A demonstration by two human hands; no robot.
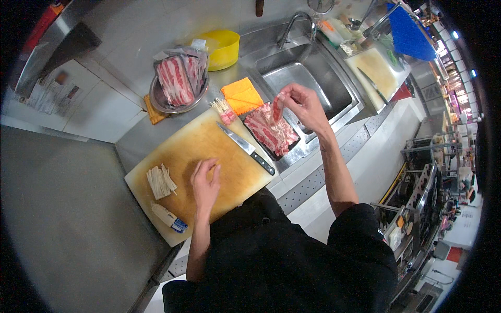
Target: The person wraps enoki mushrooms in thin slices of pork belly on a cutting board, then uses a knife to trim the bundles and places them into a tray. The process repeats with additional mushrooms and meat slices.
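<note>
Above the black tray (254, 136) of sliced meat, right hand (302, 104) pinches one meat slice (276, 108); left hand (205, 183) rests loosely curled.

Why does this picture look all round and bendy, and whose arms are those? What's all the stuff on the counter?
No machine here: a person wears a camera on the head, looking down at their own two arms. Its wide lens bends straight edges, so the kitchen looks round.

The right hand lifts a meat slice in its fingers, above a black tray of more slices beside the sink. The left hand rests on the cutting board, holding nothing that I can see.

On the board lie a knife, a bundle of thin white mushrooms and a small packet. Behind it are a metal bowl with packed meat, an orange cloth and a yellow bowl.
</note>
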